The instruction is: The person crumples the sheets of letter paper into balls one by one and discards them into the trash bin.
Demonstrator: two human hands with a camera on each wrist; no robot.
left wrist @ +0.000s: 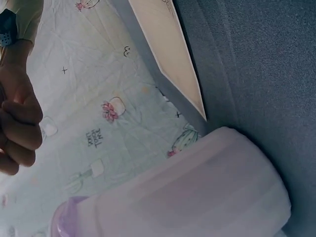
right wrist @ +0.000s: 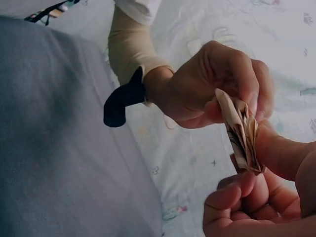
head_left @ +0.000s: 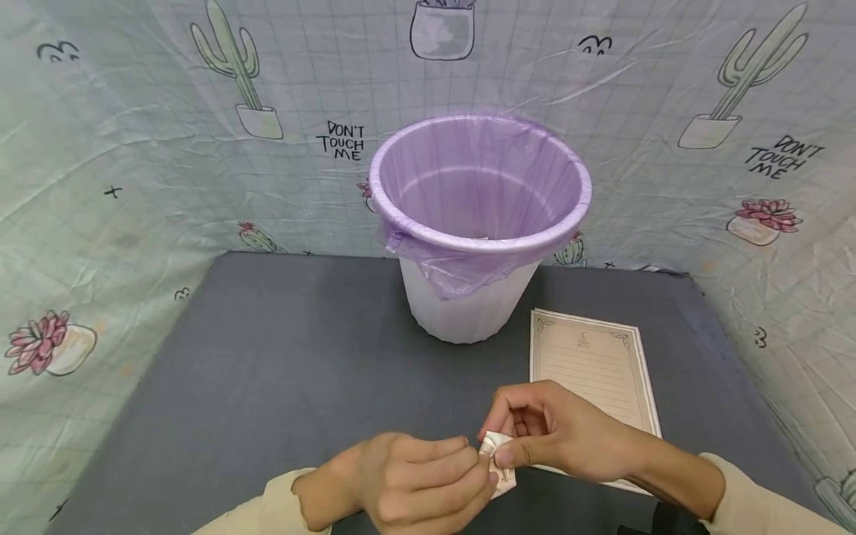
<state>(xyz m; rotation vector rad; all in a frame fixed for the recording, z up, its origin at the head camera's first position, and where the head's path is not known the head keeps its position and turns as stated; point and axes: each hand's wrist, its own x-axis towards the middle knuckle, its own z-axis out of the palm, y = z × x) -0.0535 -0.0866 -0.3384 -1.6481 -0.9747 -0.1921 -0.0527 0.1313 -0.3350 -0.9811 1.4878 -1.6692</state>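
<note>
The left hand (head_left: 421, 479) and right hand (head_left: 578, 435), fingers curled, both pinched the folded paper (right wrist: 240, 131) above the surface (head_left: 301, 371); it seemed light, springy and tearable, best gripped across its layered edges.

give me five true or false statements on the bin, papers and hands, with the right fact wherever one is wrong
1. The bin stands upright on the table. True.
2. Its liner is green. False: the liner is purple.
3. In the head view, the sheet lies left of the bin. False: the sheet lies to its right.
4. The left hand and right hand both grip the folded paper. True.
5. The folded paper is inside the bin. False: it is between the fingers.
</note>
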